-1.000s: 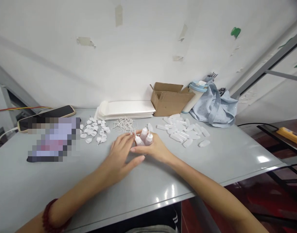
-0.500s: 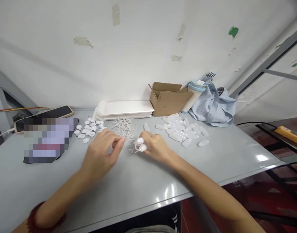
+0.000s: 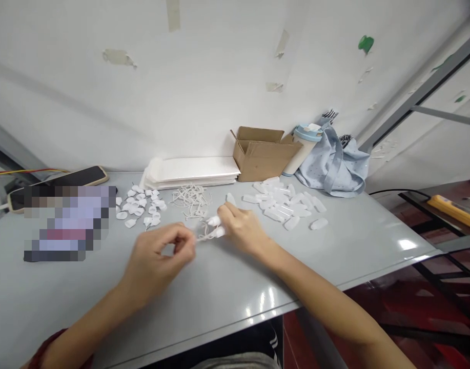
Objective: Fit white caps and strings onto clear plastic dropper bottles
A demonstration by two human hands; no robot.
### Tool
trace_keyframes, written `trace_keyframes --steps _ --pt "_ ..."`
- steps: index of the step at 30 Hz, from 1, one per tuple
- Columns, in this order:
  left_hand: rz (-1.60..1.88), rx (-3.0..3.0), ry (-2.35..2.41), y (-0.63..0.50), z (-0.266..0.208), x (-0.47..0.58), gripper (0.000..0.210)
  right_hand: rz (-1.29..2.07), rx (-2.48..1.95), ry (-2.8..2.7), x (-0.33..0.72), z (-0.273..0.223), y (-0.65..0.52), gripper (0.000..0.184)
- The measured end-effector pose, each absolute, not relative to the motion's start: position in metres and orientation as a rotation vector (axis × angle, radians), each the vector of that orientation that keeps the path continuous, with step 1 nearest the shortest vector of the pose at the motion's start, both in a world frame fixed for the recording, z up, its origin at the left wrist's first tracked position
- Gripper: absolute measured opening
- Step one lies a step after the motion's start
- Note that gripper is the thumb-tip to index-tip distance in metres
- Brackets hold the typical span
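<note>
My right hand (image 3: 245, 228) is closed around small white plastic pieces (image 3: 218, 232), which stick out to the left from its fingers. Short off-white cords (image 3: 206, 237) trail from them. My left hand (image 3: 158, 259) pinches thumb against forefinger on the end of one cord, a little blurred. Behind the hands lies a loose pile of similar cords (image 3: 192, 199). Left of that pile are several small white caps (image 3: 133, 206), some with thin dark tips. Beyond my right hand, several translucent plastic sleeves (image 3: 281, 201) lie scattered.
A stack of white envelope-like sheets (image 3: 196, 170) lies along the wall beside an open cardboard box (image 3: 263, 161). A tumbler (image 3: 302, 148) and a light blue cloth bag (image 3: 334, 169) stand at the right. Two phone-like devices, one of them a black phone (image 3: 73, 179), lie left.
My left hand has closed its fingertips on a cord and moved slightly toward me. The white pieces in my right hand now point left. The whole view has shifted a little.
</note>
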State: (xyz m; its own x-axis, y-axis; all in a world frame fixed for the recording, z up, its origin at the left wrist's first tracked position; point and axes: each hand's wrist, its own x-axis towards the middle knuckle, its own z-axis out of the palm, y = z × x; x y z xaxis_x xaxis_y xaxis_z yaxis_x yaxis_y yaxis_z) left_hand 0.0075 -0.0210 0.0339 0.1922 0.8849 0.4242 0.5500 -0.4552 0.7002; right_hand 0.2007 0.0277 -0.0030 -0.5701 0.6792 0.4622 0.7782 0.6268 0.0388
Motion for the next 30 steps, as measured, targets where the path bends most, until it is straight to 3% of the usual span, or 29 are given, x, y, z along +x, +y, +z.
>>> trace_keyframes --steps 6,15,18,20,23,30 --pt "1.161 2.066 1.356 -0.02 0.033 0.011 0.015 -0.377 -1.055 -2.464 0.193 -0.002 0.018 0.013" --pt "1.16 2.033 1.316 -0.021 0.037 0.002 0.03 -0.409 -1.037 -2.475 0.201 0.002 0.022 0.016" --pt "1.228 1.971 1.38 -0.018 0.036 -0.003 0.022 -0.162 -1.08 -2.394 0.206 0.002 0.026 0.007" --pt "1.192 2.045 1.334 -0.014 0.033 -0.002 0.011 0.136 -1.058 -2.328 0.207 0.004 0.026 0.012" --pt "1.09 2.267 1.164 -0.011 0.025 0.003 0.018 0.5 -0.992 -2.292 0.203 0.009 0.022 0.02" --pt "0.993 2.326 1.111 -0.011 0.016 0.003 0.01 0.565 -0.955 -2.362 0.203 0.008 0.02 0.024"
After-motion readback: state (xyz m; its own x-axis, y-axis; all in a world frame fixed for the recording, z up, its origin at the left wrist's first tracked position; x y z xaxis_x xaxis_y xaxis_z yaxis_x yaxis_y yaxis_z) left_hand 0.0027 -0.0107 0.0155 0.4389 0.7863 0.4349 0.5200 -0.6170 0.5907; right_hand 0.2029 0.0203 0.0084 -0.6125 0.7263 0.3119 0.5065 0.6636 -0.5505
